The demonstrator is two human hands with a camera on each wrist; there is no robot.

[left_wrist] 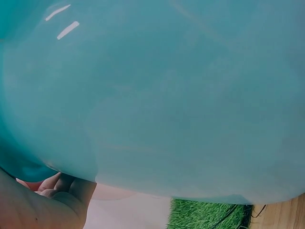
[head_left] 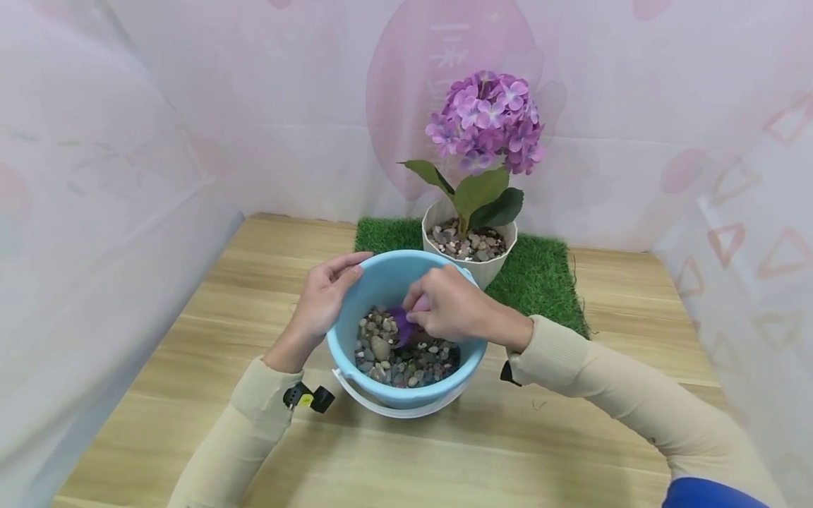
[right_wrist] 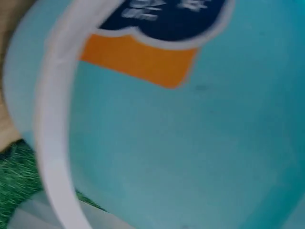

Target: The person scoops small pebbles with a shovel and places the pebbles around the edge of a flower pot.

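A light blue bucket (head_left: 381, 279) with pebbles (head_left: 406, 367) in its bottom stands in front of the flowerpot. At its left rim my left hand (head_left: 320, 300) grips the edge, thumb at the rim and fingers along the outside. In the left wrist view part of that hand (left_wrist: 59, 202) shows below the bucket wall (left_wrist: 157, 105). My right hand (head_left: 447, 303) reaches inside and holds a small purple scoop (head_left: 401, 326) by its handle, the blade down among the pebbles. The right wrist view shows only the bucket's outside (right_wrist: 167, 152); the hand is hidden there.
A white pot (head_left: 485, 271) with a purple hydrangea (head_left: 485, 120) and pebbles stands behind the bucket on a green turf mat (head_left: 546, 282). The bucket's white handle (head_left: 406, 410) hangs at the front. Wooden tabletop (head_left: 209, 317) lies around, with pale curtains (head_left: 286, 106) at the back and sides.
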